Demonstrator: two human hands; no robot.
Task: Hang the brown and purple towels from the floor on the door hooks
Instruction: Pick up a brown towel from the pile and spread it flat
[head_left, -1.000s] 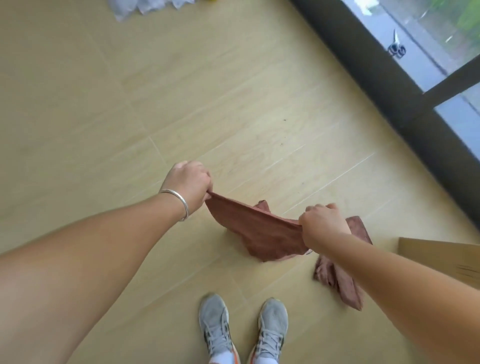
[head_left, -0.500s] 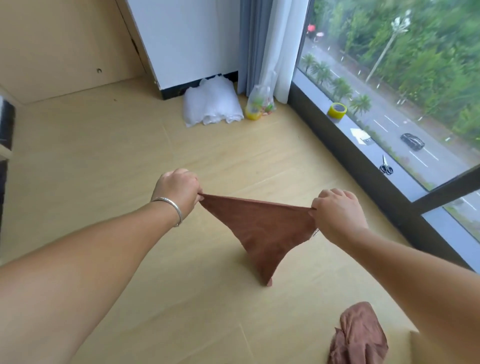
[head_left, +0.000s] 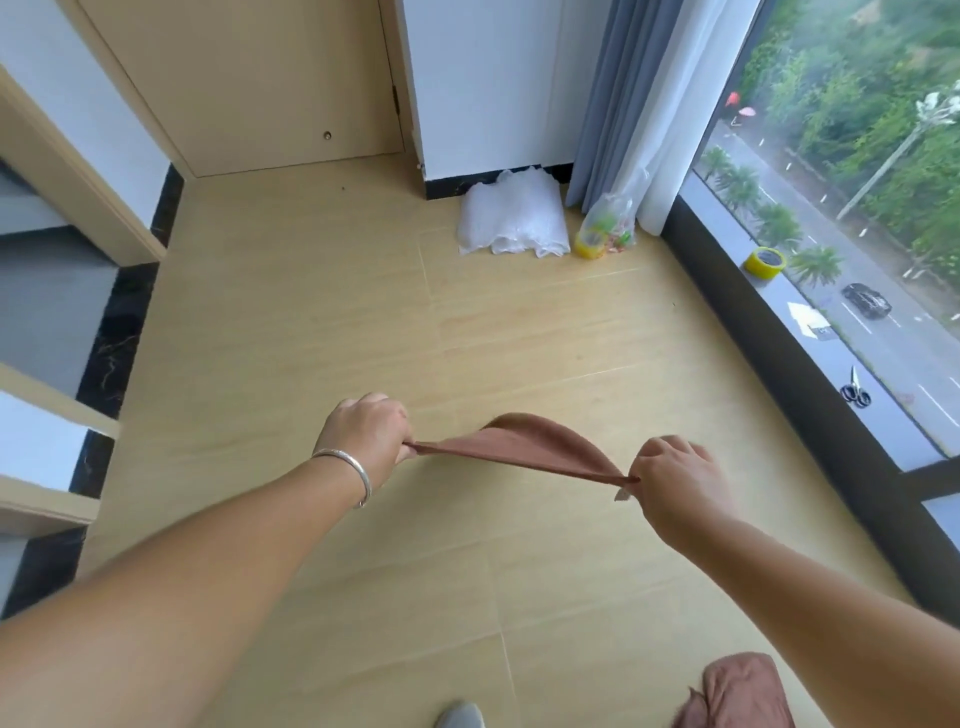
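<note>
A brown towel (head_left: 524, 447) is stretched in the air between both my hands, its cloth flipped up nearly flat. My left hand (head_left: 366, 434), with a silver bangle at the wrist, grips its left corner. My right hand (head_left: 675, 480) grips the right corner, where a small white tag shows. A second towel (head_left: 737, 693), a dusky purple-brown, lies crumpled on the floor at the bottom right, partly behind my right forearm. A light wooden door (head_left: 249, 83) stands at the far end; no hooks show on it.
A white plastic bundle (head_left: 511, 215) and a clear bag of coloured items (head_left: 608, 231) lie by the curtain (head_left: 623, 104). On the window sill (head_left: 810, 353) sit a yellow tape roll (head_left: 763, 261) and scissors (head_left: 854, 389). Steps (head_left: 47, 410) rise on the left. My shoe tip (head_left: 460, 717) shows at the bottom.
I have lifted the brown towel off the floor and pulled it taut; its hanging point has flipped upward. My view has tilted up from the floor to the door and window.
</note>
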